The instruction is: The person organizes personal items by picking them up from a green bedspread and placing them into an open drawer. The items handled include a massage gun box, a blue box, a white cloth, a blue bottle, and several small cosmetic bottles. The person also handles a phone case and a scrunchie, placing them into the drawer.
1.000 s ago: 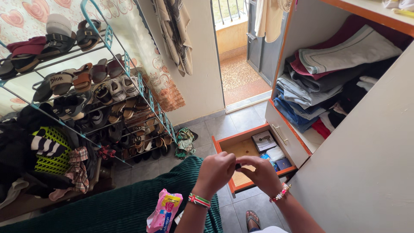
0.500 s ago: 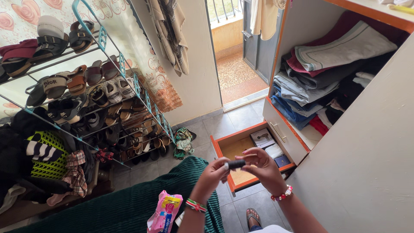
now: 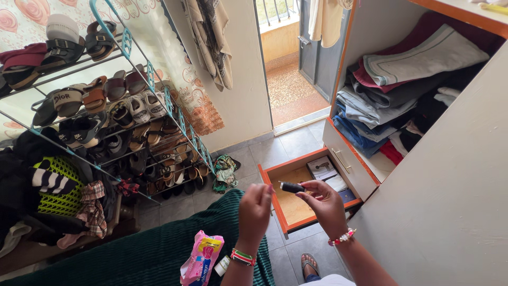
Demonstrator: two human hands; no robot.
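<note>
Two hands: right hand (image 3: 324, 203) pinches a small black spool (image 3: 291, 187) above the open orange-edged drawer (image 3: 275, 197); left hand (image 3: 255, 207) is loosely curled beside it, fingertips pressed together, apart from the spool.
Packages: pink packet (image 3: 201, 259) on green bedcover (image 3: 148, 254); white box (image 3: 321, 169) in drawer.
Room: grey tiled floor (image 3: 275, 151), shoe rack (image 3: 106, 116), folded clothes (image 3: 391, 90).

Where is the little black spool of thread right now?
In the head view the black spool of thread is pinched in the right hand, held above the open orange drawer, just right of the left hand.
</note>
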